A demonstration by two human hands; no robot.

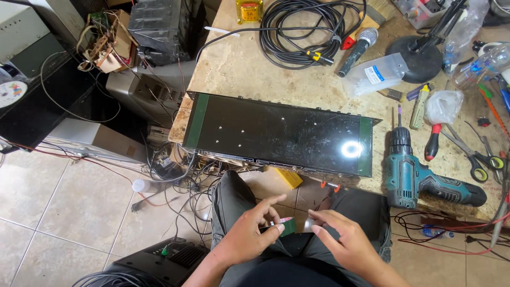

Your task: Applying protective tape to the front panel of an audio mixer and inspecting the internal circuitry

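Left hand (pixel 249 234) grip closed on green tape roll (pixel 284 227) over lap, below surface (pixel 249 69). Right hand (pixel 342 239) empty, fingers spread, at roll's 3 o'clock, just apart. Roll axis roughly horizontal.

On the surface (pixel 249 69): one flat black equipment case (pixel 279 134), one teal cordless drill (pixel 419 178), one microphone (pixel 358 50), one coil of black cable (pixel 303 29), one pair of scissors (pixel 478 157) and one red-handled screwdriver (pixel 433 142). Two clear plastic bottles (pixel 478 66) lie at the right edge. Two hands are in view, the left hand (pixel 249 234) and the right hand (pixel 342 239), with one roll of green tape (pixel 284 227) between them.
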